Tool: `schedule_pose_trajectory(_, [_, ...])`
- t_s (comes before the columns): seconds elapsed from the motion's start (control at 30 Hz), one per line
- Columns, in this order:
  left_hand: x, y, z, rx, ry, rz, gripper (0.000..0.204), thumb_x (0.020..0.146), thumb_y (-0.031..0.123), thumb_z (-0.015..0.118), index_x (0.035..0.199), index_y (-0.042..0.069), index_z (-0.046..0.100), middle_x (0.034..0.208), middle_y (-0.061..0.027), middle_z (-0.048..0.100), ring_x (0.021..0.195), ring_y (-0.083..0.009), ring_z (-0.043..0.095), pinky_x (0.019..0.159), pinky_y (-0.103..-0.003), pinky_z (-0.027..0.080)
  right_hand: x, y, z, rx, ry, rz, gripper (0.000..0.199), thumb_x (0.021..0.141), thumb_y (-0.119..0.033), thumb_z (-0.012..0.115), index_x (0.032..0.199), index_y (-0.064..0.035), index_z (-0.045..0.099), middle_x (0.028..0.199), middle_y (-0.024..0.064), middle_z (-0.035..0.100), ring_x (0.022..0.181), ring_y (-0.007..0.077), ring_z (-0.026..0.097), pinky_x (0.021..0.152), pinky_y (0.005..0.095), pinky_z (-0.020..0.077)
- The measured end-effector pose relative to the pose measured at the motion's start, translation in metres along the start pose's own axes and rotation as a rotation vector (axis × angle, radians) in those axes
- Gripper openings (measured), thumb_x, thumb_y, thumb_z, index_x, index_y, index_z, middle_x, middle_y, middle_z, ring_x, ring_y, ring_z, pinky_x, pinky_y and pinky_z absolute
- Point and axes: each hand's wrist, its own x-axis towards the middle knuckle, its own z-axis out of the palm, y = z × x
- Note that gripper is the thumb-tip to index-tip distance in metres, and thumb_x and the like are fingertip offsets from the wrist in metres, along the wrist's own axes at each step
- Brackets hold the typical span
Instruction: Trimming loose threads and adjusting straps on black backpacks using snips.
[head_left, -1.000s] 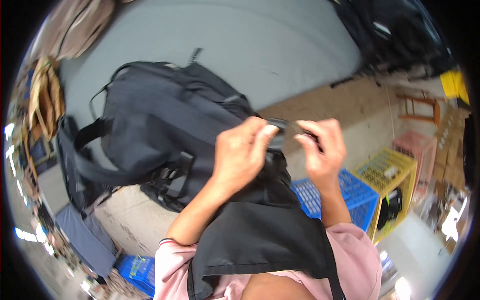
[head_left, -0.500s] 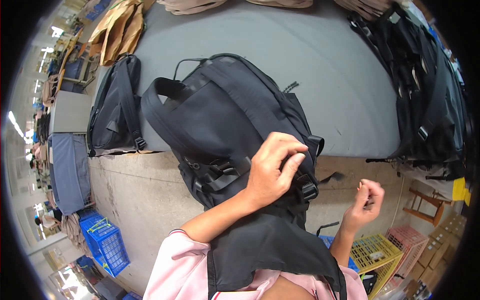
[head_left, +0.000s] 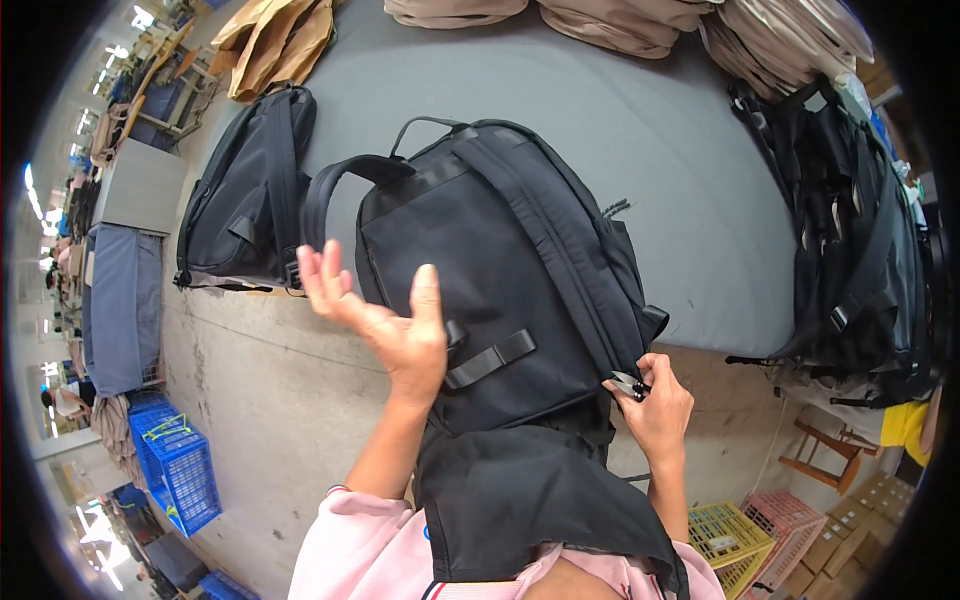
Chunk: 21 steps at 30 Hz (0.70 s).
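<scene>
A black backpack (head_left: 450,250) lies with its strap side up at the table's near edge, its lower end over my apron (head_left: 520,490). One shoulder strap (head_left: 560,250) runs down its right side; the other loops out at the upper left. My left hand (head_left: 395,330) is raised over the pack's left side, fingers spread, holding nothing. At the lower right corner my right hand (head_left: 655,400) grips small thread snips (head_left: 628,385), their metal blades pointing toward the bag near the strap's lower end. Whether the blades touch anything I cannot tell.
On the grey table (head_left: 700,220), another black backpack (head_left: 245,190) lies left and a pile of black bags (head_left: 845,220) right. Folded beige bags (head_left: 610,25) and brown paper (head_left: 275,45) are at the back. Blue (head_left: 180,465) and yellow (head_left: 730,530) crates stand on the floor.
My left hand has moved left off the pack and spread its fingers. My right hand has come in to the pack's lower right corner. The left strap has shifted up and outward.
</scene>
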Motion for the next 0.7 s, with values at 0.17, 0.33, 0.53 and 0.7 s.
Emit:
schedule_pose_trajectory(0.17, [-0.001, -0.014, -0.035, 0.088, 0.122, 0.173, 0.075, 0.075, 0.007, 0.07, 0.133, -0.002, 0.023, 0.146, -0.0195, 0.01, 0.133, -0.0337, 0.022, 0.102, -0.041, 0.03, 0.01, 0.008, -0.012, 0.195, -0.295, -0.033, 0.038, 0.065, -0.019, 0.081, 0.071, -0.0063, 0.046, 0.064, 0.0022, 0.052, 0.051, 0.0172, 0.049, 0.048, 0.0302, 0.0379])
schedule_pose_trajectory(0.33, [0.014, -0.028, -0.035, -0.837, -0.208, -0.682, 0.071, 0.082, 0.01, 0.066, 0.138, 0.005, 0.023, 0.131, -0.0217, 0.042, 0.106, -0.0291, 0.056, 0.091, -0.038, 0.045, 0.036, -0.008, -0.056, 1.411, -0.225, 0.208, 0.028, 0.071, -0.017, 0.07, 0.071, -0.0068, 0.044, 0.068, 0.0012, 0.051, 0.059, 0.0085, 0.047, 0.054, 0.0216, 0.0364])
schedule_pose_trajectory(0.53, [0.007, -0.002, -0.082, -1.724, -0.69, -0.901, 0.066, 0.087, 0.016, 0.061, 0.139, -0.003, 0.023, 0.083, -0.0204, 0.064, 0.065, -0.024, 0.064, 0.057, -0.033, 0.054, 0.049, -0.007, -0.055, 1.262, -0.362, 0.059, 0.022, 0.076, -0.015, 0.066, 0.068, -0.0036, 0.05, 0.067, -0.0007, 0.05, 0.061, 0.006, 0.045, 0.055, 0.0216, 0.0358])
schedule_pose_trajectory(0.7, [-0.04, -0.058, -0.085, -0.557, -0.95, -0.914, 0.048, 0.085, 0.015, 0.065, 0.127, 0.0, 0.046, 0.081, -0.0089, 0.063, 0.07, -0.0156, 0.06, 0.064, -0.028, 0.05, 0.058, 0.002, -0.055, 0.63, -0.182, 0.154, 0.01, 0.088, -0.004, 0.056, 0.079, 0.0001, 0.058, 0.062, -0.003, 0.052, 0.054, 0.0031, 0.043, 0.047, 0.019, 0.0348])
